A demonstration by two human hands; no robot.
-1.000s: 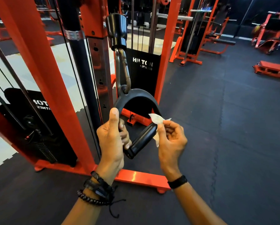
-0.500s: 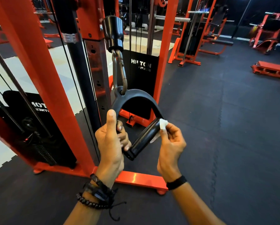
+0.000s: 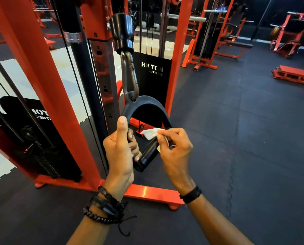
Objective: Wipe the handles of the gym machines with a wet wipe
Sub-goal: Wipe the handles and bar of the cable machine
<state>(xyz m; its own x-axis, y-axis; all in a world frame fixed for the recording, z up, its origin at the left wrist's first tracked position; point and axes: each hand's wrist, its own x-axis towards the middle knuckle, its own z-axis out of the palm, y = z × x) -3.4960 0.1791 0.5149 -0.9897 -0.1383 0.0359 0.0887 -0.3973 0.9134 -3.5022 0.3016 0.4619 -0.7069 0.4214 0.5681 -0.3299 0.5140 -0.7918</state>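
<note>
A black D-shaped cable handle with a cylindrical rubber grip (image 3: 147, 154) hangs from a dull grey metal carabiner (image 3: 130, 76), which is clipped under a black rubber stopper (image 3: 122, 32) on an orange steel cable machine frame (image 3: 41, 85). The left hand (image 3: 120, 151) grips the left side of the handle's curved bracket, fingers curled around it and thumb pointing straight up along it. The right hand (image 3: 175, 149) pinches a small crumpled white wet wipe (image 3: 150, 133) between thumb and fingertips and holds it against the upper right end of the grip, where the grip meets the bracket. The left wrist carries dark braided and beaded bracelets (image 3: 105, 207); the right wrist wears a black band (image 3: 191, 195). Dark rubber floor mats (image 3: 236, 138) lie beneath the machine.
</note>
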